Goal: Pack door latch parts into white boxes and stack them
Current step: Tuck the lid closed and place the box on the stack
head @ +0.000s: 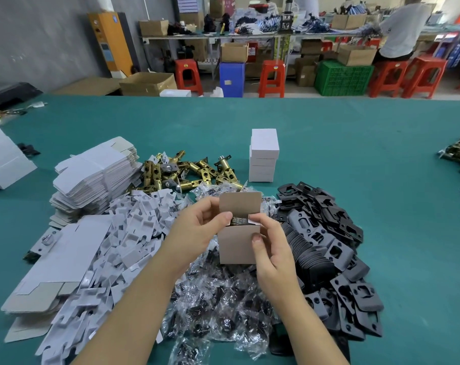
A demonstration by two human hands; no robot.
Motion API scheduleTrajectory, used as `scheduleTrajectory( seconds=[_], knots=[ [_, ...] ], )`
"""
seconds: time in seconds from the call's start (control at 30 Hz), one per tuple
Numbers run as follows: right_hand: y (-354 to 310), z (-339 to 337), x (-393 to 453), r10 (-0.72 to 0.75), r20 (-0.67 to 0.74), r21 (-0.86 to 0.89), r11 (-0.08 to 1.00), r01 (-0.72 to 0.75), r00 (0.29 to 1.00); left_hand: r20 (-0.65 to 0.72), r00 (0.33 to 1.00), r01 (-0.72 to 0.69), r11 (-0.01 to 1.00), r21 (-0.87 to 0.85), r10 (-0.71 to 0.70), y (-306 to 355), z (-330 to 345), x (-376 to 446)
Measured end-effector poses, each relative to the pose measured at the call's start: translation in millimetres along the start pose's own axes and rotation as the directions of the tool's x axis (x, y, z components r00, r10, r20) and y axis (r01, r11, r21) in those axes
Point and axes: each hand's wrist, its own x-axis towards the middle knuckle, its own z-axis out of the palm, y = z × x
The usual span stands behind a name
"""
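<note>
Head view: the small open white cardboard box [236, 242], dark metal parts inside, is held above the green table [329, 122] by left hand [197, 227] and right hand [272, 248], both gripping it; closed white boxes stack [263, 156] behind.

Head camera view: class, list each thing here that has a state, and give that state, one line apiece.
Box in hand: open, top flap up, parts inside.
Left hand: holds the box's left side.
Right hand: grips the box's right side.
Stack of white boxes: closed, stacked.
Carton blanks: flat, unfolded.
</note>
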Motion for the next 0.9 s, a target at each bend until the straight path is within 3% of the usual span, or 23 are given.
scheduleTrajectory(
  seconds=[0.63,0.9],
  knots=[
    [-4,1,2,-0.009,-0.039,-0.025,1.000,0.008,0.999,0.011,0.991,-0.131,0.990,0.061,0.131,7,-2,-2],
    [-6,3,-1,0.040,-0.088,0.124,0.992,-0.029,0.995,0.125,0.972,-0.227,0.927,0.298,0.198,12,-10,-8]
  ],
)
